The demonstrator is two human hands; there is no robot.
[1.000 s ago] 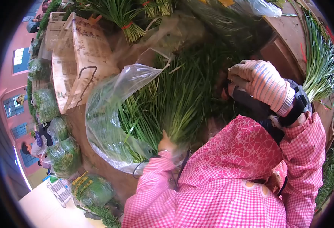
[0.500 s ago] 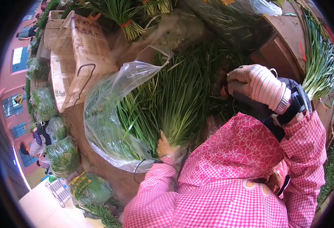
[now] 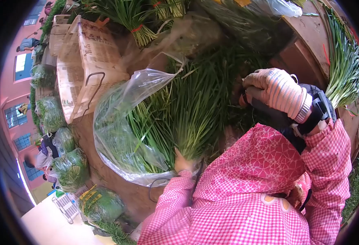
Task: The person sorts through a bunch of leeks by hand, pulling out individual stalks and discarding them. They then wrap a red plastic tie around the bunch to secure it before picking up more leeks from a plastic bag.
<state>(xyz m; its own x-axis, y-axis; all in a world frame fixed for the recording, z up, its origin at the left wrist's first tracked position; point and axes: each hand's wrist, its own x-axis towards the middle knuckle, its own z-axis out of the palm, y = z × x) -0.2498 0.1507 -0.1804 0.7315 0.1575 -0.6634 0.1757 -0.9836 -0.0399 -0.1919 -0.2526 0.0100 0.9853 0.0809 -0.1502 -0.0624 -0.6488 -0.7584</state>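
Observation:
My left hand (image 3: pixel 184 164) is at the pale stem ends of a bunch of long flat green leaves that look like garlic chives (image 3: pixel 193 122). Its thumb shows along the stems, and the remaining fingers are partly hidden behind them. More chives lie beside the bunch inside an open clear plastic bag (image 3: pixel 114 151), whose upper edge stands up. My right hand (image 3: pixel 275 90), in a striped knit glove, is held to the right of the leaves with its fingers curled. Whatever sits in those fingers is dark and hard to make out.
A plastic crate (image 3: pixel 100 61) with a metal handle stands at upper left. Tied green bundles (image 3: pixel 142 34) lie beyond the bag. Loose leafy stalks (image 3: pixel 344 69) rest at far right. Bagged greens (image 3: pixel 69 169) line the left, where a person (image 3: pixel 44 155) is near.
My left hand has shifted slightly right and down along with the stem ends. My right hand has hardly moved. The surroundings at left appear a little lower and farther right.

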